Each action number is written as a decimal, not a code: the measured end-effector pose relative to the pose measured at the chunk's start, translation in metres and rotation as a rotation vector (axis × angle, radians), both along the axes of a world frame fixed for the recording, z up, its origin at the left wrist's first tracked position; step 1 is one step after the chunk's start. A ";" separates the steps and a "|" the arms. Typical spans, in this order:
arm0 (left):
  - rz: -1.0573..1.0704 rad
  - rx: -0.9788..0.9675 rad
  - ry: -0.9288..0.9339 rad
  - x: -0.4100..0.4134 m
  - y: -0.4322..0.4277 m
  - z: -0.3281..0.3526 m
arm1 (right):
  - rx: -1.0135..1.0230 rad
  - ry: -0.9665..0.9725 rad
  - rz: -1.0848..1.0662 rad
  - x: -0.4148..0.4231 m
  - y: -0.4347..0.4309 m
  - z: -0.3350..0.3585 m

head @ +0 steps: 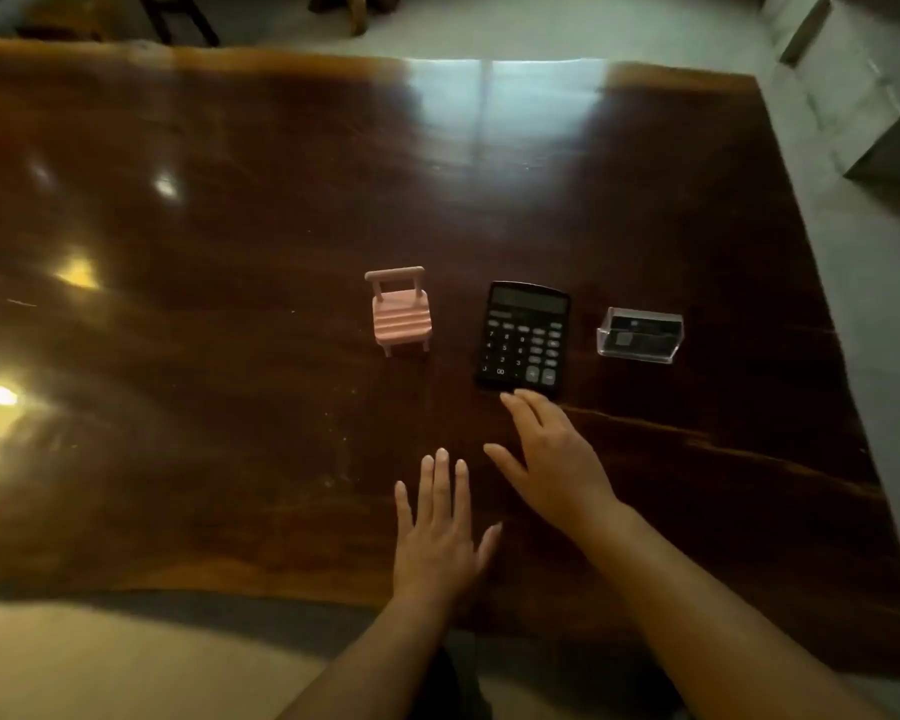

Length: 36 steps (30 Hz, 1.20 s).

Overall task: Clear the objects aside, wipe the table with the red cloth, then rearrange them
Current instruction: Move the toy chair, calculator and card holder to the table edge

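Three objects stand in a row on the dark wooden table [230, 226]: a small pink toy chair [401, 313] on the left, a black calculator [524, 339] in the middle and a clear plastic card holder [640, 335] on the right. My right hand [552, 457] is open, palm down, its fingertips at the calculator's near edge. My left hand [440, 527] lies flat and open on the table, nearer to me and below the chair, holding nothing. No red cloth is in view.
The table's right edge runs diagonally past the card holder, with grey floor beyond. A pale box-like object [863, 90] sits on the floor at the upper right. Dark furniture legs [188, 18] stand past the far edge. Bright reflections mark the left half.
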State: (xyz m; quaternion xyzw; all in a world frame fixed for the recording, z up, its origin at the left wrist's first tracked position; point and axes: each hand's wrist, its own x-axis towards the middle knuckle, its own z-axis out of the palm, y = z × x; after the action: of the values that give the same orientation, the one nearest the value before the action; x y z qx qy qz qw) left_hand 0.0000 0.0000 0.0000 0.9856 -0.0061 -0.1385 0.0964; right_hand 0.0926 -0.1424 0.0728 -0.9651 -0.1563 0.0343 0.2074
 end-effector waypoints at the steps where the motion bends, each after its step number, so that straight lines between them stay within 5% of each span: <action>1: 0.022 -0.007 0.002 0.001 -0.001 -0.001 | 0.055 -0.009 0.027 0.014 0.007 -0.002; 12: 0.002 0.018 -0.033 0.003 0.000 -0.009 | 0.082 0.119 0.194 0.145 0.097 -0.019; 22: 0.013 -0.014 0.000 0.004 0.002 -0.003 | 0.268 0.125 0.192 0.156 0.120 -0.011; 31: 0.021 0.003 -0.018 0.007 -0.001 -0.002 | 0.587 -0.065 -0.186 0.115 -0.036 0.018; 36: 0.014 0.007 -0.058 0.008 -0.003 -0.004 | 0.383 -0.144 -0.521 0.104 -0.175 0.023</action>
State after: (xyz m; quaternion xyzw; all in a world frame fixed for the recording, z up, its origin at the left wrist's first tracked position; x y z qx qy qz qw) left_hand 0.0078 -0.0027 -0.0039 0.9896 -0.0017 -0.1091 0.0937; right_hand 0.1964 -0.3177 0.0955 -0.9160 0.0777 -0.1185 0.3753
